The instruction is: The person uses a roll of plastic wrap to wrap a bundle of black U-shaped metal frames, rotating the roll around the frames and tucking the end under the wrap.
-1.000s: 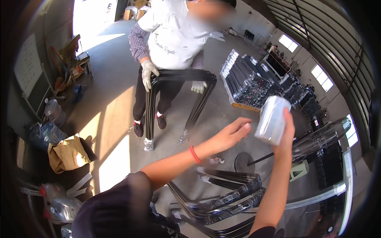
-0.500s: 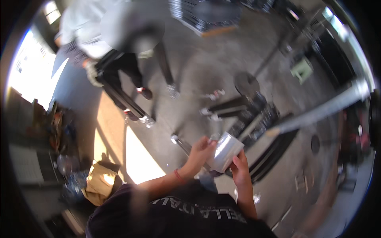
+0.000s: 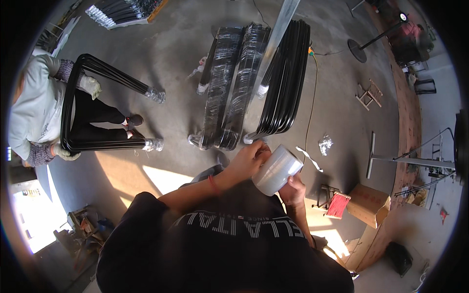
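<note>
A roll of clear stretch film [image 3: 274, 172] is tilted in front of my chest. My right hand [image 3: 293, 189] grips its lower right end, the thumb lying near the rim of the core. Beside the roll's upper left end, my left hand [image 3: 254, 158] has its fingers curled together; whatever they pinch, if anything, is too small to make out. Beyond my hands stand bundles of black tubular frames wrapped in film [image 3: 222, 88]. To their right leans a stack of bare black bent frames [image 3: 286, 83].
At left a gloved co-worker [image 3: 39, 107] holds black U-shaped frames [image 3: 102, 145] with film-wrapped ends. A metal post [image 3: 279, 29] rises by the bundles. A cable [image 3: 312, 97], crumpled film [image 3: 325, 145], a small stool [image 3: 370, 94], a red-seated stool [image 3: 337, 205] and a carton [image 3: 364, 202] are at right.
My view has turned right, so the co-worker appears farther left and the frame bundles nearer the middle. The film roll stays in my right hand, with my left hand beside it.
</note>
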A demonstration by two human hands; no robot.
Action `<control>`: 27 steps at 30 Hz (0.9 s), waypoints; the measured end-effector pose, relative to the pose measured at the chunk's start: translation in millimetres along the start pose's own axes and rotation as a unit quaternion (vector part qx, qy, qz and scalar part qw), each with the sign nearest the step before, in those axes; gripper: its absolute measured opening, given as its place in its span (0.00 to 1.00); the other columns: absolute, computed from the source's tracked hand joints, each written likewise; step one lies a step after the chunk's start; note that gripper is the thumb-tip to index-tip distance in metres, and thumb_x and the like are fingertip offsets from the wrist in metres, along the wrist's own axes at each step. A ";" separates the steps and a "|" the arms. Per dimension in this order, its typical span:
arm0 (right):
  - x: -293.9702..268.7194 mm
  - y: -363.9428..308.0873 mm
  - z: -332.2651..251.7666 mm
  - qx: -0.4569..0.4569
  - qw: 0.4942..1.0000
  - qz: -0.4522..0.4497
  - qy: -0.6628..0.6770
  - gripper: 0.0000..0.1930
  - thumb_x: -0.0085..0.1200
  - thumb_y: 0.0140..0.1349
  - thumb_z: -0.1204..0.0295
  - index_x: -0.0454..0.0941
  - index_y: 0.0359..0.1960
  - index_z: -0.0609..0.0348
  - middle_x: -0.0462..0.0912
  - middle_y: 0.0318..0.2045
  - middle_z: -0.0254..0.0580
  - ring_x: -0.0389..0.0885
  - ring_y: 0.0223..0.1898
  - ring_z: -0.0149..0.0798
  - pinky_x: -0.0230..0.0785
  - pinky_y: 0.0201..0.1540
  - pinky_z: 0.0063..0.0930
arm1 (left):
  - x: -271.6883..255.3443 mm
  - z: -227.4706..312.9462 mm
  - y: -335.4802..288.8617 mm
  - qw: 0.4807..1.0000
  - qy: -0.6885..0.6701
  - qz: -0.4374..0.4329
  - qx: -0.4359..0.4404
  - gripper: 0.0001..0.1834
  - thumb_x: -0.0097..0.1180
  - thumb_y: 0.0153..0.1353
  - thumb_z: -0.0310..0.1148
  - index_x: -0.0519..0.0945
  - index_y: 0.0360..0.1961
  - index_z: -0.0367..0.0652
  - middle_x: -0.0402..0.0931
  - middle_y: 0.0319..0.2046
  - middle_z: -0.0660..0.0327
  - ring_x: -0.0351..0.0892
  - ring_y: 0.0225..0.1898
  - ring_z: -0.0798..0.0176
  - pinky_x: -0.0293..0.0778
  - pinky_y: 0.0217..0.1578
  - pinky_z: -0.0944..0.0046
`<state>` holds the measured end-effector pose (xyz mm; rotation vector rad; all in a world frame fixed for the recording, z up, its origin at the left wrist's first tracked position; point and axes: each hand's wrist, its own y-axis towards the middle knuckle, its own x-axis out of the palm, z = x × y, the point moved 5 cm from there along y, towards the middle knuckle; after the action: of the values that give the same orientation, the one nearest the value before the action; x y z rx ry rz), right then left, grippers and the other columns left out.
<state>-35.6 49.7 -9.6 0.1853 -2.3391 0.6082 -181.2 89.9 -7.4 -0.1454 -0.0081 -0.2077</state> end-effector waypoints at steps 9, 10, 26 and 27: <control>-11.9 28.4 16.9 -0.085 0.996 0.002 0.004 0.36 0.58 0.46 0.60 0.58 0.55 0.65 0.68 0.50 0.51 0.66 0.52 0.47 0.55 0.57 0.40 | -20.1 4.2 -1.1 0.971 0.105 0.207 0.052 0.08 0.44 0.61 0.33 0.67 0.31 0.39 0.71 0.18 0.56 0.74 0.20 0.61 0.67 0.21 0.64; -20.3 28.4 18.9 -0.079 0.997 0.009 0.004 0.36 0.56 0.48 0.59 0.57 0.56 0.64 0.68 0.50 0.52 0.66 0.52 0.48 0.55 0.57 0.42 | -19.3 4.0 -3.8 0.954 0.172 0.227 0.097 0.07 0.43 0.62 0.33 0.66 0.33 0.41 0.69 0.17 0.53 0.73 0.20 0.53 0.66 0.21 0.59; -13.3 40.2 5.3 -0.014 0.987 -0.150 0.064 0.45 0.59 0.41 0.50 0.53 0.59 0.58 0.69 0.44 0.47 0.69 0.47 0.47 0.67 0.46 0.50 | -16.4 3.1 -7.4 0.961 0.119 0.216 0.125 0.09 0.40 0.62 0.36 0.63 0.37 0.41 0.70 0.20 0.44 0.70 0.25 0.38 0.63 0.23 0.47; -11.5 41.0 4.9 -0.012 0.982 -0.177 0.066 0.44 0.57 0.42 0.48 0.52 0.59 0.55 0.68 0.46 0.47 0.69 0.48 0.48 0.67 0.46 0.50 | -16.0 0.1 -5.8 0.961 0.120 0.219 0.118 0.09 0.40 0.62 0.36 0.63 0.37 0.43 0.70 0.21 0.45 0.70 0.26 0.37 0.63 0.24 0.46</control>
<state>-42.1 83.0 -35.8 0.5213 -2.1150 0.4025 -198.0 87.5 -6.8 0.1183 0.2395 0.2200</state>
